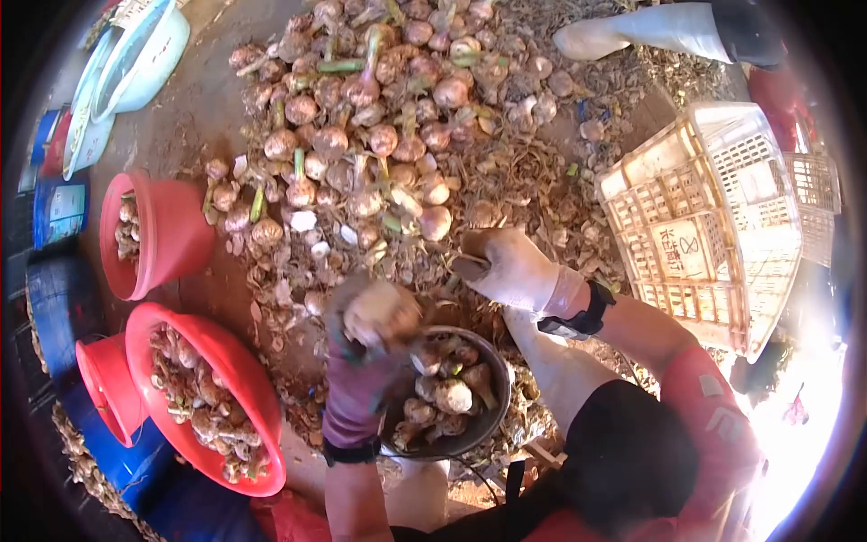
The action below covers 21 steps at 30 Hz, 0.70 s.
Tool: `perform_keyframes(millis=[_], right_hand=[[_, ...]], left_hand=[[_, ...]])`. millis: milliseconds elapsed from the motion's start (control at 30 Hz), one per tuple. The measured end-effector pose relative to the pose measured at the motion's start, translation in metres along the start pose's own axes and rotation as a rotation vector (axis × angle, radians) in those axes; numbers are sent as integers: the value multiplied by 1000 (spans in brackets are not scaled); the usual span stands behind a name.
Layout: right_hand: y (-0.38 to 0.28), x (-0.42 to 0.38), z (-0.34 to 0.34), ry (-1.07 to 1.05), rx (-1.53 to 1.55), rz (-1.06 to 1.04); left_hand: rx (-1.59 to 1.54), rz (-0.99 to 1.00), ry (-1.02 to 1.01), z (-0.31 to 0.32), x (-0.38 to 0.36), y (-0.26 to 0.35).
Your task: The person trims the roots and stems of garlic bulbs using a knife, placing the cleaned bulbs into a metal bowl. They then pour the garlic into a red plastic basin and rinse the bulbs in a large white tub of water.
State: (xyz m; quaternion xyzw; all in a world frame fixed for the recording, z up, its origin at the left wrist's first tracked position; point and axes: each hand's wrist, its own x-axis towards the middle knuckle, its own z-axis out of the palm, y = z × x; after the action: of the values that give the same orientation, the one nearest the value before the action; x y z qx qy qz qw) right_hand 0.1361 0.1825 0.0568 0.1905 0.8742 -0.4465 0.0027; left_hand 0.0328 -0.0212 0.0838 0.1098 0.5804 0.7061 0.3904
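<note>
My left hand point(372, 312), in a dark purplish glove with a paler front, is smeared by motion just above the left rim of a dark round bowl point(505, 390). Whole garlic bulbs point(453, 396) with short stem stubs lie in this bowl, between my legs. Closed into a fist, my right hand point(508, 264) wears a pale dirty glove and a black wristwatch point(585, 312). Its curled fingers hide what they hold, by the near edge of the garlic heap point(361, 163). Some bulbs there carry green or dry stalks.
On the left stand a large red basin point(262, 384) holding garlic, a pink bucket point(181, 226), a smaller red bucket point(104, 384) and pale green basins point(149, 68). A white plastic crate point(686, 235) stands tilted at right. Another person's light boot point(646, 34) reaches in at top right.
</note>
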Motion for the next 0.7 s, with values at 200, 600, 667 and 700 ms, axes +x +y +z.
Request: perform_keyframes(millis=[200, 600, 667, 700], right_hand=[[-30, -38, 12, -371, 108, -120], [32, -11, 29, -180, -133, 178], [26, -16, 16, -165, -36, 259], [22, -16, 14, -50, 45, 156]], left_hand=[[-169, 90, 250, -24, 14, -20], [36, -343, -379, -6, -52, 1], [207, -375, -759, -9, -71, 9], [504, -320, -770, -22, -67, 7]])
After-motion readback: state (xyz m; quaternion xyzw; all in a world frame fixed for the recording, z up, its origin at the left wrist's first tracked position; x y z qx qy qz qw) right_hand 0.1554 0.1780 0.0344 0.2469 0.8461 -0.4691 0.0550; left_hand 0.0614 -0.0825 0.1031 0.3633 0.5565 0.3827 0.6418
